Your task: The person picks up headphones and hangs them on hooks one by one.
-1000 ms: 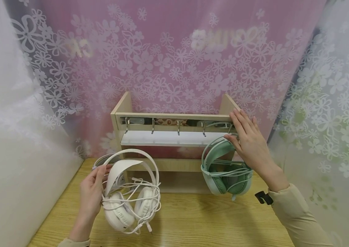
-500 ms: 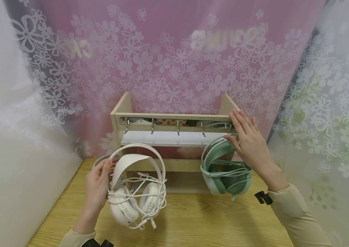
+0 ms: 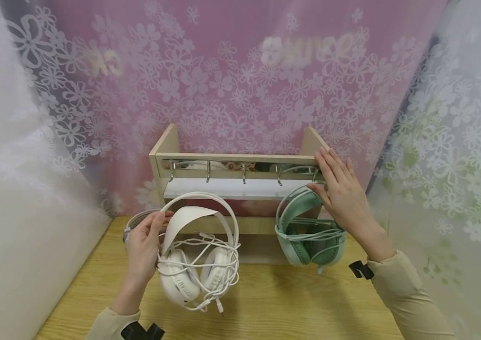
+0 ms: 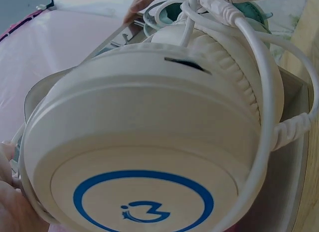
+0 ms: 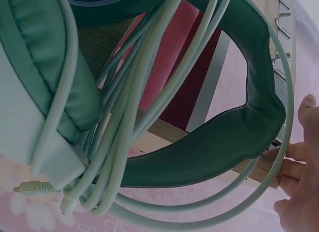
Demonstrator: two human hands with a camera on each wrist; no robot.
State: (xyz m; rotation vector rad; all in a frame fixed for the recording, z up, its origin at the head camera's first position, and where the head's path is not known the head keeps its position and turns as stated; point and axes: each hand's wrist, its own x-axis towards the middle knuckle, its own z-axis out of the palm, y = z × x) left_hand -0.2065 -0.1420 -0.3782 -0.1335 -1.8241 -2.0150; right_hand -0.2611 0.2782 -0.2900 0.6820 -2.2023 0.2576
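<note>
In the head view my left hand [image 3: 143, 243] grips the left side of a white headphone headband. The white headphones [image 3: 183, 282] hang upright above the table, with their cable wound around both ear cups. One ear cup [image 4: 134, 127] fills the left wrist view. On the right, green headphones [image 3: 302, 252] hang at the last hook of a wooden rack, their cable wrapped across them. My right hand [image 3: 344, 198] rests with straight fingers on the rack's right end, its thumb beside the green headband [image 5: 199, 157].
The wooden rack [image 3: 234, 226] stands on a wood-grain table [image 3: 274, 302], with several metal hooks [image 3: 244, 174] along its front rail and a white shelf [image 3: 210, 188] below. Behind my left hand a grey curved band [image 3: 132, 222] shows. Flowered curtains surround the table.
My left hand has moved right and slightly up, bringing the white headphones closer to the rack. My right hand and the green headphones have stayed in place.
</note>
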